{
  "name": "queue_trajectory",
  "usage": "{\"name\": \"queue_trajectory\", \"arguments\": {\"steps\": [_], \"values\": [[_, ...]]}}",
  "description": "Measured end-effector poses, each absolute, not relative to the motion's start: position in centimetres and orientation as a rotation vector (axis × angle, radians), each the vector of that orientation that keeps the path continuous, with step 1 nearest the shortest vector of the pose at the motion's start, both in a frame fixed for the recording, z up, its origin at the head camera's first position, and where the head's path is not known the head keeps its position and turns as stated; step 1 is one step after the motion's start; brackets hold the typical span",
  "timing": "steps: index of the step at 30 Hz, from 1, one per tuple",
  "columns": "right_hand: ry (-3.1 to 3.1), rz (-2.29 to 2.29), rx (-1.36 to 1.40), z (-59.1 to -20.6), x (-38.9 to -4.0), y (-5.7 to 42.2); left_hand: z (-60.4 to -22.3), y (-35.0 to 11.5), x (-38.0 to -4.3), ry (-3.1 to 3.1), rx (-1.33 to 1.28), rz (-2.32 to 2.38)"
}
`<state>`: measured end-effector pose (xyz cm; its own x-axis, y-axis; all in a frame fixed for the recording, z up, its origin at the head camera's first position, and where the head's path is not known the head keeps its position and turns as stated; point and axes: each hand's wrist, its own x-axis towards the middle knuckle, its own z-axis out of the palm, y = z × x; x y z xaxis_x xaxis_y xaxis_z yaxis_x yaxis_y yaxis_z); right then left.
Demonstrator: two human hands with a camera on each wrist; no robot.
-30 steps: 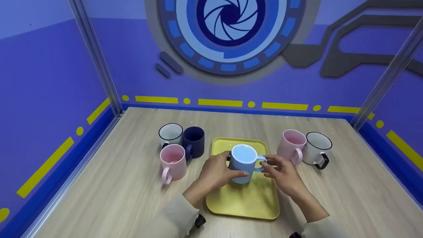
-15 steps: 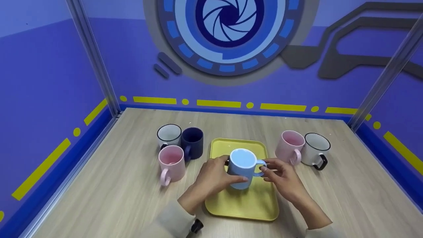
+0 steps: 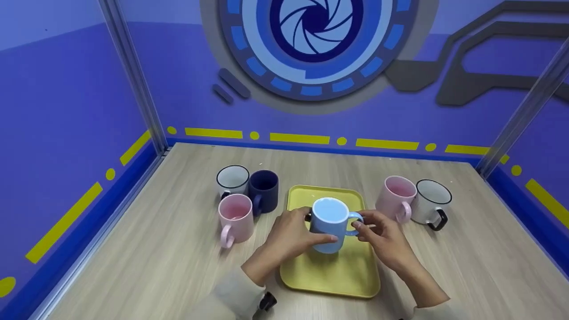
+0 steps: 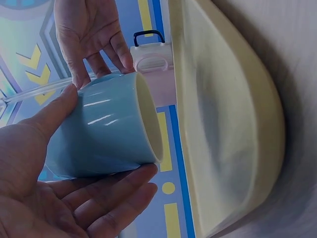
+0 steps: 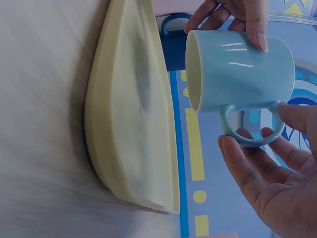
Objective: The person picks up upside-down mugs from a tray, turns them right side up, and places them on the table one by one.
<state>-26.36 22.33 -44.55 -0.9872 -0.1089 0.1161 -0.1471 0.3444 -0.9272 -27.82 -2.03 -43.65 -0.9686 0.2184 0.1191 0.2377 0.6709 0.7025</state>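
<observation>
On the wooden surface (image 3: 155,249), three mugs stand left of the yellow tray (image 3: 331,271). Above the tray, the left hand (image 3: 291,233) grips the light blue mug (image 3: 329,220), fingers curled around its body. The right hand (image 3: 384,235) pinches its handle (image 5: 252,131). Two mugs stand to the right.

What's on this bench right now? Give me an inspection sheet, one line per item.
Surface: wood-grain table.
Job's things: blue mug held upright above the yellow tray; it looks clear of the tray.
Clutter: on the left a white mug, a navy mug and a pink mug; on the right a second pink mug and a second white mug.
Grippers: left hand grips the blue mug's body; right hand has fingers at its handle.
Cables: nothing seen.
Surroundings: purple walls with yellow dashes, metal posts at the corners.
</observation>
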Motion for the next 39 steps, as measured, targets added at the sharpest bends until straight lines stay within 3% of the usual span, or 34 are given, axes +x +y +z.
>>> {"name": "queue_trajectory", "arguments": {"steps": [22, 29, 39], "values": [[-2.616, 1.604, 0.322, -44.6, -26.8, 22.8, -43.9, -2.4, -27.9, -2.918, -0.53, -1.259], [-2.547, 1.641, 0.265, -44.1, -26.7, 22.6, -44.0, -2.8, -28.0, -2.88, -0.771, -1.302], [-2.51, 1.763, 0.218, -43.5, -26.4, 22.5, -44.3, -2.9, -28.3, -2.614, -1.119, -0.995]]}}
